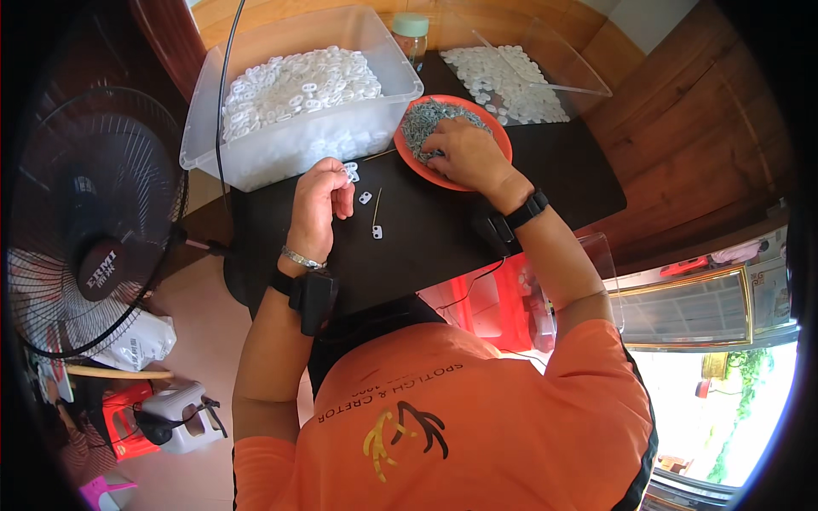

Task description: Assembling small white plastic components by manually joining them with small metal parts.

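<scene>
From where I stand, the person's 2 hands are both over the dark surface. The left hand is curled, thumb and fingertips nipped together on a small white piece that pokes out beyond them; whether it is 1 piece or more, I can't tell. The right hand is over the orange dish, its fingers bent down into a heap of little grey metal parts. Those fingertips are partly buried, so I can't tell how far apart they are or whether they have hold of any.

Between the hands and nearer the person, 2 more white pieces lie loose, with a thin brownish strip beside them. Just beyond the left hand is a translucent bin heaped with similar white pieces. Past the dish, a clear tray holds pale, flat pieces, and a jar with a green lid stands between bin and tray.
</scene>
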`<action>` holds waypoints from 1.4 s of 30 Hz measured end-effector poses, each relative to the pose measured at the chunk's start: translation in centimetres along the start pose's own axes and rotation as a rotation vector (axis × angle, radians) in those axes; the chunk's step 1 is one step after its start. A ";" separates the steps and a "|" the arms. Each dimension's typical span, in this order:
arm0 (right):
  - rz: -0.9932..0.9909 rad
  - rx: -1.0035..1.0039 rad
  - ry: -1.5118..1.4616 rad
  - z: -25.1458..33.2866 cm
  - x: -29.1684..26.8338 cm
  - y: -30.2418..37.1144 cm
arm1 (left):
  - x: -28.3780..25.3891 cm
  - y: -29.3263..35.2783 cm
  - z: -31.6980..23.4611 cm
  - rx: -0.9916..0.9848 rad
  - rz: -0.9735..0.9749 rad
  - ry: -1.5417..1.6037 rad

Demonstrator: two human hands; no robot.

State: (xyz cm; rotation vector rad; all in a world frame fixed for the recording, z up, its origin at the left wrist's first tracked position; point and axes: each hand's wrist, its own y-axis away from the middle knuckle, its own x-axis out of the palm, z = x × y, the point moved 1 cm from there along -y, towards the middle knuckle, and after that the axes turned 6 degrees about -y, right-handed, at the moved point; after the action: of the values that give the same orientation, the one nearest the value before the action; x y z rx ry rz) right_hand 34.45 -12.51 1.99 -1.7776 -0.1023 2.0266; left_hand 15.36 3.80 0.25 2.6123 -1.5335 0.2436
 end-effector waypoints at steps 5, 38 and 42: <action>-0.047 0.011 0.089 -0.6 0.6 -0.3 | -0.2 -0.1 0.3 -0.015 0.016 -0.020; -0.098 0.329 -0.742 1.2 -2.3 -0.3 | 0.8 0.7 -0.6 0.098 0.085 -0.187; 0.001 0.261 -1.187 5.6 -1.9 -1.2 | 1.3 1.1 -0.5 0.176 0.026 -0.232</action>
State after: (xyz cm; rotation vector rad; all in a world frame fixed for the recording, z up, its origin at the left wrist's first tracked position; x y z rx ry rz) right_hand 29.60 -10.85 5.08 -0.2527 -0.1720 2.6417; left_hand 14.97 2.22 1.01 2.8446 -1.6887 0.0821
